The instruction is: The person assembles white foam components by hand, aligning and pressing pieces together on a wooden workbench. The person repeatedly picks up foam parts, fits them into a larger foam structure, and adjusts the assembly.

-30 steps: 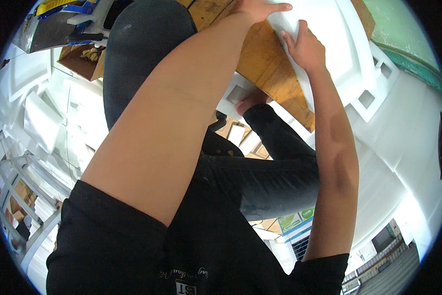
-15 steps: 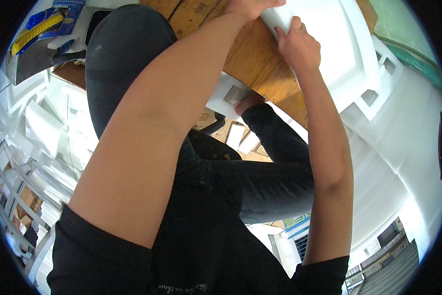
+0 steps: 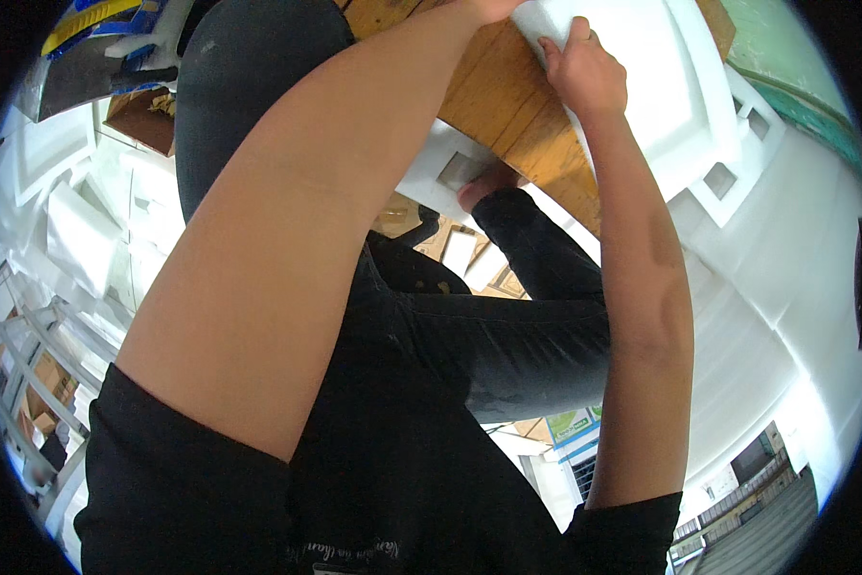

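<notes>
At top, left hand, more cropped

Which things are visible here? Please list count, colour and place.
Foam-like piece: one, white, upper right
Table: one, brown, top centre
Pieces with square openings: at least two, white, near table
Tool-like object: one, yellow, upper left
Box: one, brown, upper left
Loose pieces: several, white, left
Rack: one, grey, lower left
Sheeting: count unclear, white, right
Wall: one, green, upper right
Shirt: one, black, bottom
Trousers: one pair, dark, centre
Foot: one, bare, centre
Arms: two, bare, both sides
Left hand: one, bare, top edge, cropped
Right hand: one, bare, on foam-like piece
</notes>
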`<action>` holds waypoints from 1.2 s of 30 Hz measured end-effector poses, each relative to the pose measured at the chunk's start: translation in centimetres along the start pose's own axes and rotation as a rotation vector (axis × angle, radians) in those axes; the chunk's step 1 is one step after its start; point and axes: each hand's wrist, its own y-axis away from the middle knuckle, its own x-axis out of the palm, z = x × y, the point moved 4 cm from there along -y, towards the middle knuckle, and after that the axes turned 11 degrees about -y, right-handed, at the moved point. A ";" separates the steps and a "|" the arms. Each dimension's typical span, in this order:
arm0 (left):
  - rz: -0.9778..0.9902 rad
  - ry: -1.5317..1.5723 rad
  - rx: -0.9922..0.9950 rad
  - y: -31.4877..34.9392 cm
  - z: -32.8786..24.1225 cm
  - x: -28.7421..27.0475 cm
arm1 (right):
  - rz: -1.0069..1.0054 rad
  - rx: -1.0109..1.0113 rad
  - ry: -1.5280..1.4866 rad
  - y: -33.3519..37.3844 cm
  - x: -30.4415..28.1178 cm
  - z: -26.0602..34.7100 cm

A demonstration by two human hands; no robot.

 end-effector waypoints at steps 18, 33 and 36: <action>-0.084 -0.997 0.464 4.9 -6.9 5.6 | -1.306 1.125 -1.717 21.2 3.0 -18.5; 0.462 -1.392 0.810 15.1 -9.3 19.1 | -1.125 0.490 -1.777 20.3 5.5 -13.0; 0.452 -1.378 0.818 15.1 -8.8 18.9 | -1.149 0.599 -1.571 21.0 5.6 -9.8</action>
